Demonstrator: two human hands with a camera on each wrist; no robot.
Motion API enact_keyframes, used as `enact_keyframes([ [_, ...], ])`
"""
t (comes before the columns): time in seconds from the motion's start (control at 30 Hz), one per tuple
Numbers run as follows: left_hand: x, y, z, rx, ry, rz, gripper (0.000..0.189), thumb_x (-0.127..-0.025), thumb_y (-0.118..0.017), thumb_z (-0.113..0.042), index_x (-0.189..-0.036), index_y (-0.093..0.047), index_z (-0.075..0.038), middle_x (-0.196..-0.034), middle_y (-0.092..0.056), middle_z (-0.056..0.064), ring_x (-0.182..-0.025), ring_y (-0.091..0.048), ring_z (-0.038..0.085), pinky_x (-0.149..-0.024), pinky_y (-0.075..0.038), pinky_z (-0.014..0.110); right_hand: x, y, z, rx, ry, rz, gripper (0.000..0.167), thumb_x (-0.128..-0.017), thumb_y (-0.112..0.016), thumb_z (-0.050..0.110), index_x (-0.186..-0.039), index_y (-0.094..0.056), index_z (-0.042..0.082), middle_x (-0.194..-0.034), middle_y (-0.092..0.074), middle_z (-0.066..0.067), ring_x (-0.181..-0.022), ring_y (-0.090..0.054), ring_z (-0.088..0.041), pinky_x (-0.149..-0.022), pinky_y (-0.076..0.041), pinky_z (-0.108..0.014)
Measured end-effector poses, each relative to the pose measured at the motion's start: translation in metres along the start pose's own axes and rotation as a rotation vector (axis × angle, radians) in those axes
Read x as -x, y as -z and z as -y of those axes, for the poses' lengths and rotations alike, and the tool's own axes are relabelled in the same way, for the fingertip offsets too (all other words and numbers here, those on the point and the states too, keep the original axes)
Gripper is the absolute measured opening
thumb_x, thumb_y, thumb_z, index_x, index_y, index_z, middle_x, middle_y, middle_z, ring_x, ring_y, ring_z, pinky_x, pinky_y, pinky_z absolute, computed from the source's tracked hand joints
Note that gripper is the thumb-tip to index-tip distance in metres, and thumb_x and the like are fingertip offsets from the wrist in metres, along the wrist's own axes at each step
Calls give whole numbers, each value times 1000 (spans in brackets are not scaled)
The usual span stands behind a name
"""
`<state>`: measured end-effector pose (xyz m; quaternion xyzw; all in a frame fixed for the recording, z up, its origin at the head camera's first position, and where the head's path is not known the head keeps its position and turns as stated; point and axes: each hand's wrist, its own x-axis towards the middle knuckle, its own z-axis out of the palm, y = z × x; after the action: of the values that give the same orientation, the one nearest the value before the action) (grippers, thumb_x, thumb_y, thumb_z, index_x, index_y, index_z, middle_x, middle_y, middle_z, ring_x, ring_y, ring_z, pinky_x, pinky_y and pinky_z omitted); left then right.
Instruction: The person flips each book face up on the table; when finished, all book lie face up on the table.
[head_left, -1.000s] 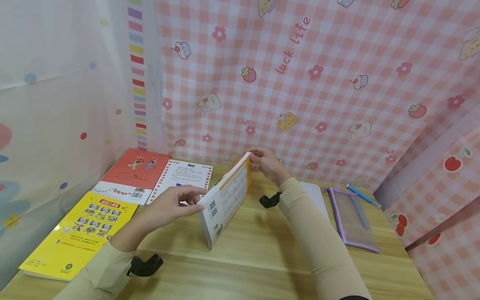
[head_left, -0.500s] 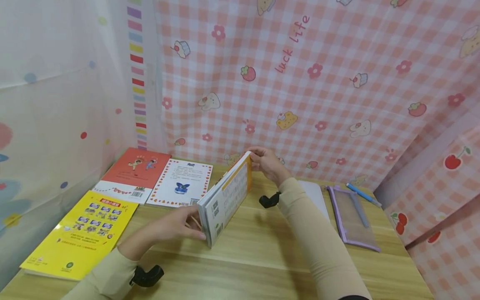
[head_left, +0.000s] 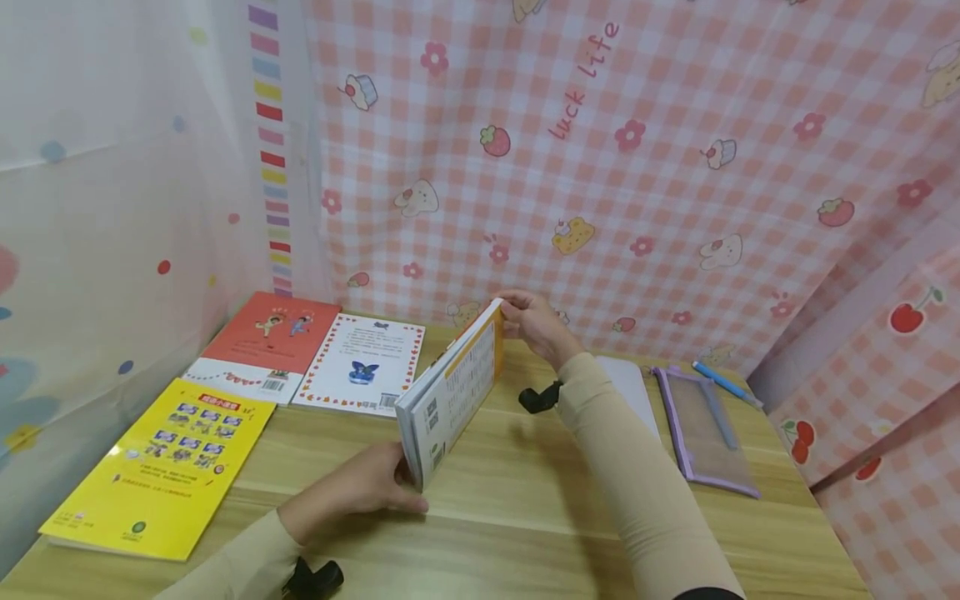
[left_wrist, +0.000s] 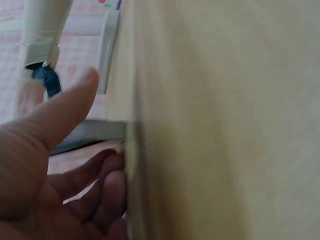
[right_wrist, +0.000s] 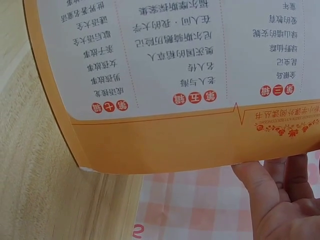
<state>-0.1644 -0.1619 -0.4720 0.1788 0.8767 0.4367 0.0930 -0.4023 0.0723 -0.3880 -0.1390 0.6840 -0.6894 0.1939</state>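
Note:
A white and orange book (head_left: 459, 398) stands on its long edge on the wooden table, tilted, its back cover facing right. My right hand (head_left: 542, 330) pinches its far upper edge. In the right wrist view the thumb lies at the border of the book's orange band (right_wrist: 150, 145). Down at the near lower corner is my left hand (head_left: 366, 483), thumb stretched out low in front. The left wrist view shows that thumb (left_wrist: 67, 112) apart from the book's grey end (left_wrist: 95, 131), and the other fingers bent close to the tabletop; part of the hand is behind the book.
A yellow book (head_left: 161, 471), a red and white book (head_left: 273, 342) and a white book with a leafy border (head_left: 363, 362) lie at the left. On the right are a white flat item (head_left: 633, 392), a purple mesh pouch (head_left: 705, 433) and a blue pen (head_left: 726, 385).
My left hand has let go of the book's near upper corner and moved down to its lower corner by the tabletop. My right hand keeps its hold; the book has barely shifted.

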Motion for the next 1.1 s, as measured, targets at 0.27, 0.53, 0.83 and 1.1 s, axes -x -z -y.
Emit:
enact_keyframes([
  [0.27, -2, -11, -4, -135, 100, -135, 68, -73, -91, -28, -128, -66, 2, -116, -72, 17, -103, -69, 32, -87, -55, 50, -2, 0, 0, -5, -3, -4, 33, -106, -49, 8, -133, -54, -11, -97, -68, -1, -87, -63, -17, -85, -57, -40],
  [0.53, -3, -14, -10, -198, 127, -177, 59, -73, -87, -22, -123, -68, 4, -106, -75, 17, -88, -71, 28, -75, -57, 46, -1, 0, -1, -7, 12, 3, 30, -107, -49, 9, -128, -59, -10, -99, -70, -2, -90, -65, -19, -86, -56, -43],
  [0.83, -4, -9, -13, -158, 115, -155, 62, -77, -83, -13, -132, -62, 7, -116, -72, 21, -103, -71, 35, -87, -57, 49, -1, -2, 0, 2, -6, -13, 35, -107, -50, 10, -135, -55, -10, -99, -69, -1, -86, -65, -17, -86, -57, -41],
  [1.1, -3, -10, -15, -199, 66, -151, 55, -76, -83, -13, -124, -66, 8, -109, -73, 21, -94, -72, 32, -78, -59, 47, 0, -4, 5, 16, -20, -32, 29, -106, -52, 11, -128, -62, -5, -102, -70, -3, -86, -66, -18, -81, -58, -38],
])
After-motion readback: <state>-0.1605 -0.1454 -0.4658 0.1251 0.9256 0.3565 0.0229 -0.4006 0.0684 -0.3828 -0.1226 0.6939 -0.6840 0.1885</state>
